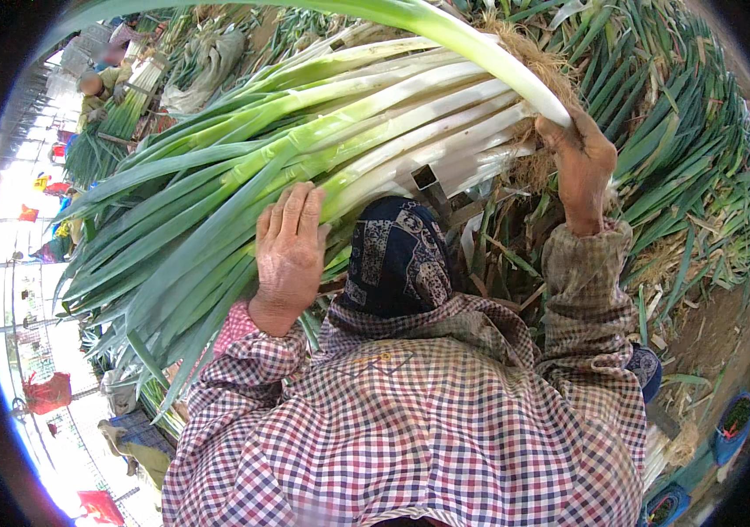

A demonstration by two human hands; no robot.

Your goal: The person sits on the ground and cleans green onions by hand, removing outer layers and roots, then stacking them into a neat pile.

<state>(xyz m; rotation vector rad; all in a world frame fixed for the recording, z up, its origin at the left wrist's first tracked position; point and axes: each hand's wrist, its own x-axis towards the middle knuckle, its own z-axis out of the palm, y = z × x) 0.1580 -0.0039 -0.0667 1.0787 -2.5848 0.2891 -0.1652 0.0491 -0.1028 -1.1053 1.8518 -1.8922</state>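
Note:
A long green onion [480, 53] arches across the top of the view, its white root end in my right hand [579, 155]. Beneath it lies a thick bundle of green onions [375, 125], white stems and brown roots toward the right, green leaves fanning out to the left. My left hand [292, 240] rests flat on the bundle where the stems turn green, fingers nearly together and pointing away from me. Between my arms, my patterned dark-cloth knee [398, 257] partly hides the near side of the bundle.
A large heap of green onions [671, 132] fills the right side. Leaf scraps [661, 323] litter the soil there. Blue containers [736, 421] stand at the lower right. A person [101, 89] is among more onions at the upper left. A red bag [47, 393] hangs at the left.

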